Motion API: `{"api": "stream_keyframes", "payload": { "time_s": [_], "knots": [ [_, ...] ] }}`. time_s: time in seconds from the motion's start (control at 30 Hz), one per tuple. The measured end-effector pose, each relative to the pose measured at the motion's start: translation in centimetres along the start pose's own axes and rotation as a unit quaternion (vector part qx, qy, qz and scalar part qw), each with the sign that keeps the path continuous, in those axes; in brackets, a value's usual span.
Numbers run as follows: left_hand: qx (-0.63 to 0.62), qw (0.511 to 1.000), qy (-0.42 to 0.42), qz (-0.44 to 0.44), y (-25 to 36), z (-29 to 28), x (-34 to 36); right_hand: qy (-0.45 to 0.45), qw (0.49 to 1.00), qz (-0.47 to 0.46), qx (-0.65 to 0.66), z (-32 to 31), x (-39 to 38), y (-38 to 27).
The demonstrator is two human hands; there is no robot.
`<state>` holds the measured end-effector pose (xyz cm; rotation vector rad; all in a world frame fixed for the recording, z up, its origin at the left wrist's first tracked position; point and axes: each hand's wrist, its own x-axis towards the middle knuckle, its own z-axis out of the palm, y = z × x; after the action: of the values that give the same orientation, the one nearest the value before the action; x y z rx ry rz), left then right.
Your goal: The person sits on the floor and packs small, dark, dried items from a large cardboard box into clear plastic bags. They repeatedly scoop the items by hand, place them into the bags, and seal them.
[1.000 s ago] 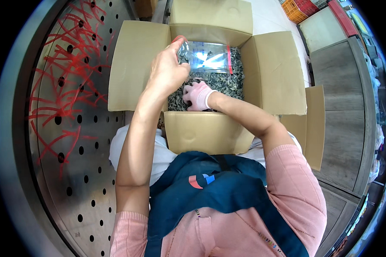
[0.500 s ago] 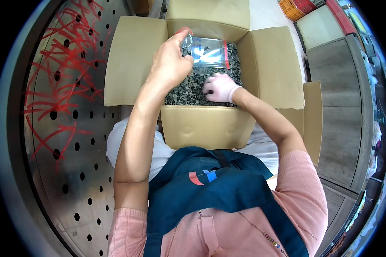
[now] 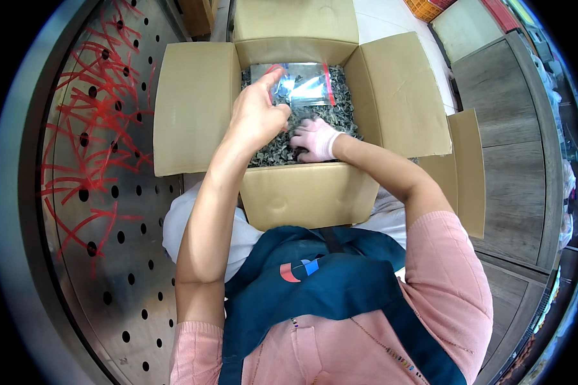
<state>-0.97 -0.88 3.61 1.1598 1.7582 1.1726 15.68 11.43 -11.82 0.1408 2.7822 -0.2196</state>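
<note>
Dark, curled dried black fungus (image 3: 340, 115), as it looks, fills a cardboard box (image 3: 308, 192) with its flaps folded out. My left hand (image 3: 257, 119) is bare and holds a clear plastic zip bag (image 3: 311, 86) with red edges. Index finger and thumb are spread at the bag's left end; the other fingers are mostly hidden. The bag lies flat over the fungus, and no contents can be made out through its glare. In a pale pink glove, my right hand (image 3: 316, 140) is sunk among the pieces just below the bag, fingers curled round some and fingertips hidden.
A steel panel (image 3: 128, 244) with round holes and red marks stands on the left. Grey wooden cabinets (image 3: 510, 154) line the right side. An orange crate (image 3: 424, 9) sits at the far right. Another cardboard flap (image 3: 465, 173) sticks up beside the box.
My right hand has moved left through the fungus, closer to my left hand. My left hand still holds the bag, its index finger now lower. The whole view has shifted slightly.
</note>
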Motion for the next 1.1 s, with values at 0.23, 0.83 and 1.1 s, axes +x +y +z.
{"api": "stream_keyframes", "payload": {
  "time_s": [0.23,0.83,1.1],
  "knots": [
    [-0.044,0.999,0.009,-0.017,-1.5,1.2,0.5,0.094,0.932,0.187,0.295,-1.7,-5.5,4.4],
    [-0.187,0.980,0.016,-0.065,-1.7,1.7,0.3,-0.175,0.890,0.396,0.142,-4.8,-2.5,-3.0],
    [-0.058,0.990,-0.021,-0.127,-4.5,2.5,-0.3,-0.176,0.862,0.441,0.180,-4.5,-2.3,-4.2]
  ]
}}
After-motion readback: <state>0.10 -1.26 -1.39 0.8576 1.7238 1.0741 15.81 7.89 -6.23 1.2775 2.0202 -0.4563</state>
